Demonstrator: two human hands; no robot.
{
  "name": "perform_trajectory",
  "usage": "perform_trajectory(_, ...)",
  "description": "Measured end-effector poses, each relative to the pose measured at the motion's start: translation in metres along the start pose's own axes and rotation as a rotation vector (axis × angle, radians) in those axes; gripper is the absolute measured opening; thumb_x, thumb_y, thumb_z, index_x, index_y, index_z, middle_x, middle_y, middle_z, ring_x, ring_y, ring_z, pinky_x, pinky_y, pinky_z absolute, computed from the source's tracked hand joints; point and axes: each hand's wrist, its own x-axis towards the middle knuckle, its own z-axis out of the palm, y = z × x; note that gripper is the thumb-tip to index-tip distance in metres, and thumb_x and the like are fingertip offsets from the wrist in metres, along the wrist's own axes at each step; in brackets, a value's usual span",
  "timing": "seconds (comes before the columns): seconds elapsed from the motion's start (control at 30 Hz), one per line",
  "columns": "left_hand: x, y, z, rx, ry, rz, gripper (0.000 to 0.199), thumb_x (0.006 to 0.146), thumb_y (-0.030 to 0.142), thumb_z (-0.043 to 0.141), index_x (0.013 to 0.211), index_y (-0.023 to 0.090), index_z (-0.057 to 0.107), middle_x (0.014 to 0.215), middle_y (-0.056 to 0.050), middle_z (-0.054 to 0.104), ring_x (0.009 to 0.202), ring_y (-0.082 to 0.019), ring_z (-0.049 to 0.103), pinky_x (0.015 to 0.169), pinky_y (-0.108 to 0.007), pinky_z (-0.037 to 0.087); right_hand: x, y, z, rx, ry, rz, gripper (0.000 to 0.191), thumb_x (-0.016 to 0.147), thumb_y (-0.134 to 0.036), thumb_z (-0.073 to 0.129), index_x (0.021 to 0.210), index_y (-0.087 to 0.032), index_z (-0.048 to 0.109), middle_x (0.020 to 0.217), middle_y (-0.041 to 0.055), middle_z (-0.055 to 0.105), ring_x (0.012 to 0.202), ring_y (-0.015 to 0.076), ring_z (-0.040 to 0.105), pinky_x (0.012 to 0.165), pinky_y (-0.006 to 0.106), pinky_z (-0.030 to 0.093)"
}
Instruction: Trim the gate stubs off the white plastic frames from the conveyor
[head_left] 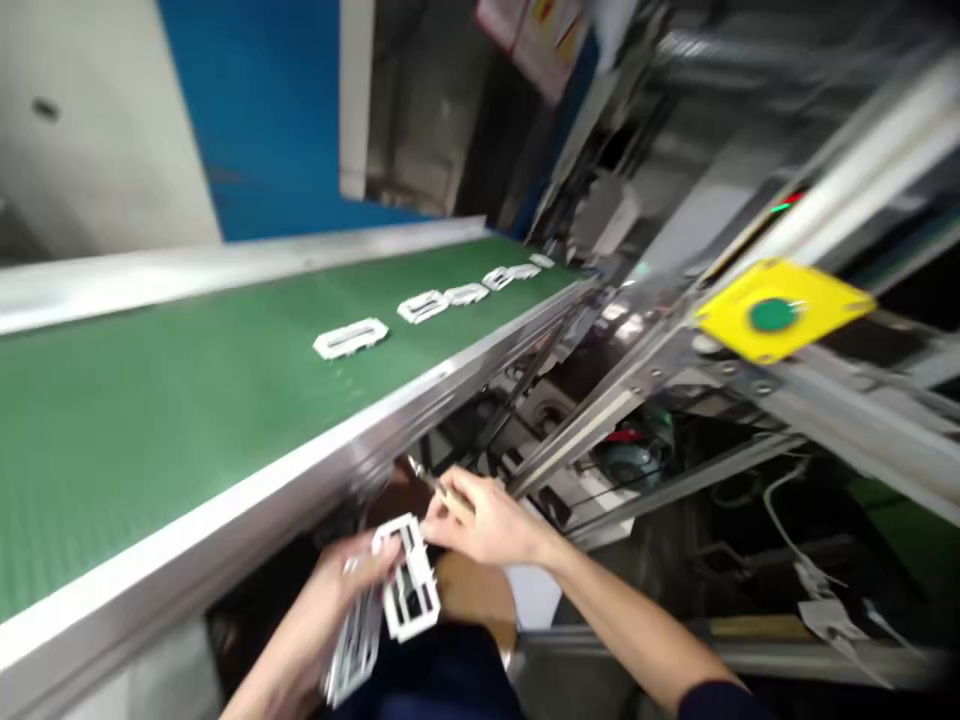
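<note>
My left hand is closed on white plastic frames. The thumb presses on one rectangular frame with slots and cut corners, and more frames hang stacked below the palm. Close beside it, my right hand grips a slim tool with a tan handle and a thin metal tip pointing up and left. Its exact kind is not clear. The right fingertips are at the upper edge of the frame; whether they touch it I cannot tell.
A green conveyor belt with a pale metal rail runs along the left, carrying several white frames. On the right, a yellow plate with a green button sits on metal framework. A round brown seat shows below my hands.
</note>
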Motion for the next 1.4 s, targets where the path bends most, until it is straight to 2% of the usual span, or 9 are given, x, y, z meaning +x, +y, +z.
perform_trajectory(0.07,-0.015,-0.015,-0.006,-0.029,-0.033,-0.066,0.026,0.072,0.034,0.071,0.083,0.012,0.065,0.068,-0.001,0.06,0.061,-0.014,0.055,0.056,-0.023,0.042,0.011,0.002,0.018,0.129,-0.086,-0.026,0.018,0.074,-0.028,0.062,0.078,-0.018,0.047,0.065,-0.0056,0.048,0.057,0.0078,0.044,0.053,0.018,0.034)
perform_trajectory(0.13,-0.017,-0.016,-0.009,-0.019,-0.071,-0.055,0.025,0.072,0.035,0.07,0.082,0.013,0.065,0.066,-0.001,0.059,0.057,-0.012,0.051,0.053,-0.022,0.038,0.015,0.003,0.027,0.246,-0.081,-0.048,0.017,0.074,-0.025,0.06,0.076,-0.018,0.045,0.063,-0.0059,0.044,0.056,0.0072,0.041,0.052,0.018,0.034)
perform_trajectory(0.27,-0.022,-0.017,-0.012,0.072,0.047,0.026,0.027,0.079,0.041,0.061,0.089,0.016,0.064,0.067,0.0,0.056,0.059,-0.012,0.047,0.054,-0.021,0.035,0.011,0.008,0.034,0.451,0.146,-0.049,0.015,0.077,-0.02,0.057,0.075,-0.018,0.043,0.063,-0.0059,0.041,0.054,0.0067,0.04,0.051,0.019,0.036)
perform_trajectory(0.4,-0.04,-0.043,-0.012,0.092,0.108,-0.006,0.028,0.081,0.043,0.057,0.078,0.015,0.063,0.064,0.0,0.052,0.059,-0.012,0.044,0.056,-0.022,0.035,0.003,0.019,0.045,0.58,0.388,-0.01,0.014,0.081,-0.022,0.056,0.079,-0.018,0.043,0.063,-0.006,0.039,0.051,0.0062,0.038,0.047,0.019,0.035)
perform_trajectory(0.5,-0.048,-0.06,-0.004,0.106,0.152,0.004,0.026,0.078,0.042,0.061,0.081,0.015,0.063,0.064,0.0,0.052,0.06,-0.012,0.044,0.058,-0.022,0.034,0.0,0.026,0.055,0.587,0.471,0.026,0.014,0.081,-0.022,0.057,0.081,-0.019,0.044,0.066,-0.0052,0.041,0.052,0.0064,0.041,0.05,0.02,0.037)
perform_trajectory(0.73,-0.048,-0.065,0.017,0.157,0.308,0.096,0.024,0.076,0.039,0.065,0.07,0.017,0.059,0.064,0.002,0.047,0.059,-0.01,0.037,0.055,-0.021,0.029,-0.005,0.034,0.07,0.542,0.488,0.06,0.013,0.082,-0.022,0.057,0.082,-0.02,0.044,0.068,-0.005,0.042,0.056,0.0073,0.044,0.056,0.022,0.041)
perform_trajectory(1.03,-0.053,-0.067,0.02,0.198,0.361,0.082,0.025,0.078,0.039,0.061,0.068,0.017,0.056,0.061,0.003,0.045,0.057,-0.01,0.036,0.054,-0.022,0.028,-0.011,0.033,0.077,0.505,0.523,0.006,0.013,0.081,-0.017,0.056,0.082,-0.019,0.044,0.067,-0.0046,0.042,0.057,0.008,0.043,0.058,0.023,0.041)
perform_trajectory(1.4,-0.061,-0.071,0.02,0.044,0.373,0.017,0.025,0.075,0.039,0.064,0.068,0.016,0.058,0.058,0.002,0.05,0.056,-0.01,0.041,0.055,-0.021,0.032,-0.014,0.027,0.08,0.347,0.55,-0.088,0.013,0.08,-0.014,0.055,0.081,-0.019,0.044,0.069,-0.0036,0.044,0.056,0.0085,0.045,0.056,0.022,0.04)
